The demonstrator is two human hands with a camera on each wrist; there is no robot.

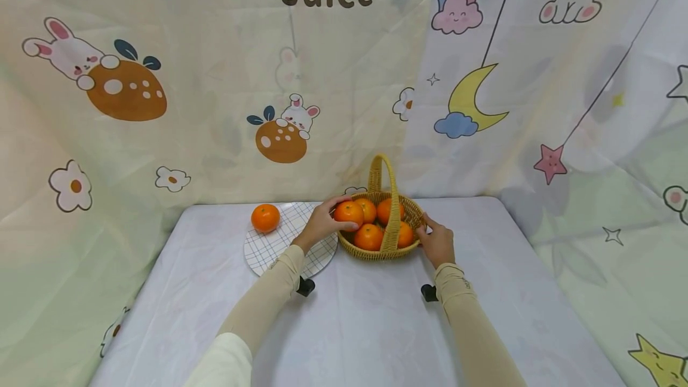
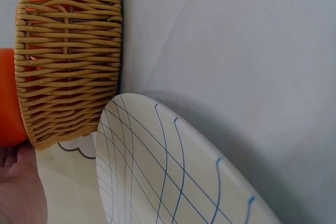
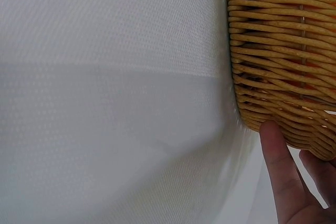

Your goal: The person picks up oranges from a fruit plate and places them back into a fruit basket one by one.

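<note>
My left hand (image 1: 323,223) grips an orange (image 1: 349,212), thumb on the near side and fingers at the far side, at the left rim of the wicker basket (image 1: 355,249). In the left wrist view this orange (image 2: 9,98) shows beside the basket wall (image 2: 68,61), above the fingertips. Several more oranges (image 1: 368,237) lie in the basket under its arched handle (image 1: 394,214). At the right end of the basket, my right hand (image 1: 438,242) holds the rim. One fingertip (image 3: 272,135) lies along the woven side in the right wrist view; the other fingers are partly hidden.
A round white plate (image 1: 263,252) with blue grid lines stands left of the basket, under my left forearm. A single orange (image 1: 266,218) sits on its far left part. Behind the white-covered table (image 1: 371,315) hangs a printed cloth (image 1: 215,106).
</note>
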